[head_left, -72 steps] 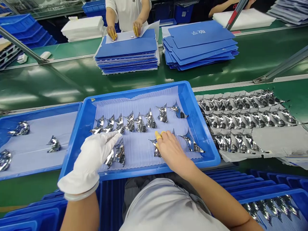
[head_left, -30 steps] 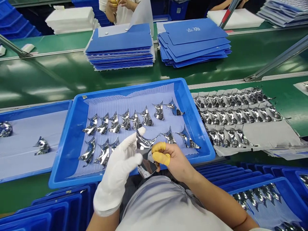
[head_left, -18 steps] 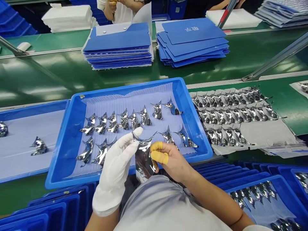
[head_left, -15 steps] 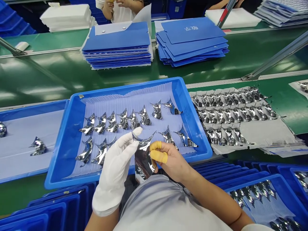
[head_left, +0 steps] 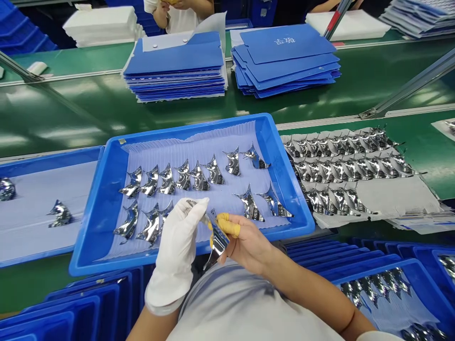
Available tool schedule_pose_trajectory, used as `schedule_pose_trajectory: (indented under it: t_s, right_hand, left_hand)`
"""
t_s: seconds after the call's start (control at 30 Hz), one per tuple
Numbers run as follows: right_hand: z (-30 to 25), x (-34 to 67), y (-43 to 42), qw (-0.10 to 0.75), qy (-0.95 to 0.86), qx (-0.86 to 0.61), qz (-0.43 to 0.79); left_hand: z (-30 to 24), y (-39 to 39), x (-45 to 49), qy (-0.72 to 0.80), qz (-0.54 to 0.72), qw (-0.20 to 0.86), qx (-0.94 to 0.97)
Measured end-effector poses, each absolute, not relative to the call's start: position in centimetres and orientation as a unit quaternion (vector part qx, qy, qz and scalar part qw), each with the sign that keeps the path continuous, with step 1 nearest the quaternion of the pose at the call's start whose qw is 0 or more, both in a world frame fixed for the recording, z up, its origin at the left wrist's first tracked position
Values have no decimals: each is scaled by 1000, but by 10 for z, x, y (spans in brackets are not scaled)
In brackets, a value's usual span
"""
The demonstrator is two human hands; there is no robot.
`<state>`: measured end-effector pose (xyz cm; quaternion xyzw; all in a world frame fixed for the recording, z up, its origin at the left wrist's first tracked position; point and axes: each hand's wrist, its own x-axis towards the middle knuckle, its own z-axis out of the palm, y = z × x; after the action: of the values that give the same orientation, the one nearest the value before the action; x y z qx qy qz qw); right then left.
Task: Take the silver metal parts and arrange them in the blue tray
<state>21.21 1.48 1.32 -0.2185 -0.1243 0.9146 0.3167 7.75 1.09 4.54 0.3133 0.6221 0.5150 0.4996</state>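
Both of my hands hold a curved, mirror-bright metal piece (head_left: 217, 241) just above the near rim of a blue plastic tray (head_left: 192, 127). My left hand (head_left: 176, 251), in a white fabric glove, grips its upper end. My right hand (head_left: 241, 241), bare with yellow finger cots, pinches it from the other side. Several similar pointed pieces (head_left: 199, 177) stand in rows on the tray's pale lilac ribbed liner (head_left: 209, 206), close beyond my fingers. Part of the held piece is hidden by my fingers.
A second blue tray (head_left: 46, 163) with loose pieces adjoins on the left. Rows of pieces lie on a grey sheet (head_left: 398, 201) to the right. Beyond the green conveyor (head_left: 78, 113), a co-worker (head_left: 177, 14) stands behind stacked blue folders (head_left: 174, 61). Stacked blue trays (head_left: 366, 253) fill the near side.
The metal piece, earlier lying in the tray, was lifted out by both hands. It has now turned from showing its broad face to a narrower, nearly edge-on view, and my hands have drawn closer together.
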Motion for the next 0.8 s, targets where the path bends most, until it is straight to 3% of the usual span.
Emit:
schedule_pose_trajectory:
  t_s: [0.33,0.8]
  right_hand:
    - [20,215,14,396,-258,-285,834]
    - [34,218,12,369,-313,-266,833]
  left_hand:
    - [53,11,75,574,493,590,283]
    - [48,-2,68,499,454,693,253]
